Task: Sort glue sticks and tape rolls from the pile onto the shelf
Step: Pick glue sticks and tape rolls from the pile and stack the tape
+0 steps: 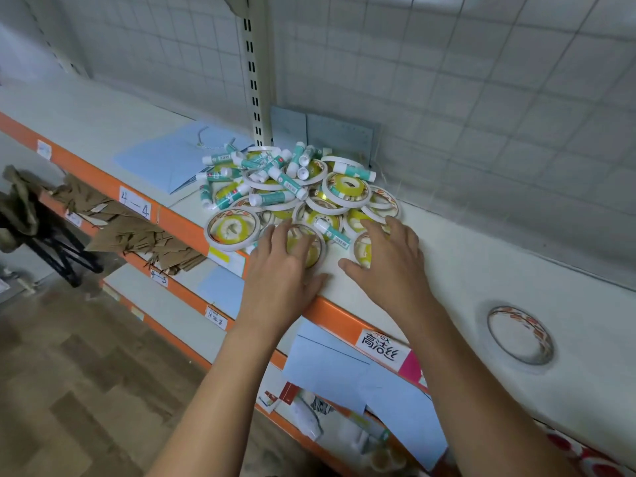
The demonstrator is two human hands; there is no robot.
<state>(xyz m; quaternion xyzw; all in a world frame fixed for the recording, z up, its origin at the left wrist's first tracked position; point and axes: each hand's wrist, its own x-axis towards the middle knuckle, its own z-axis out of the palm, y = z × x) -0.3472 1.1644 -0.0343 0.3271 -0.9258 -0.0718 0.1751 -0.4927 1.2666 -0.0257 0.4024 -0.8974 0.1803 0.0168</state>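
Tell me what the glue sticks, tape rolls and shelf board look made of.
Glue sticks: smooth plastic, likely; white tubes with teal printed labels and slight sheen. Tape rolls: thin white rings, probably paper-backed tape, around glossy yellow printed inserts. Shelf board: matt white, orange front edge; painted metal or laminate, cannot tell.

you're standing at shop or stockroom shelving: tiered white shelves (pixel 447 256) with orange front rails (pixel 186 222), hung on a slotted metal upright (pixel 253 70) against a wire grid back panel (pixel 481 98). a handwritten "4-4" label (pixel 135 202) and a chinese-character tag (pixel 382 347) mark the rails. the stock looks like stationery: a pile of glue sticks and tape rolls (pixel 296 187), blue paper sheets (pixel 330 366) below, cardboard scraps (pixel 137 232) on a lower shelf.
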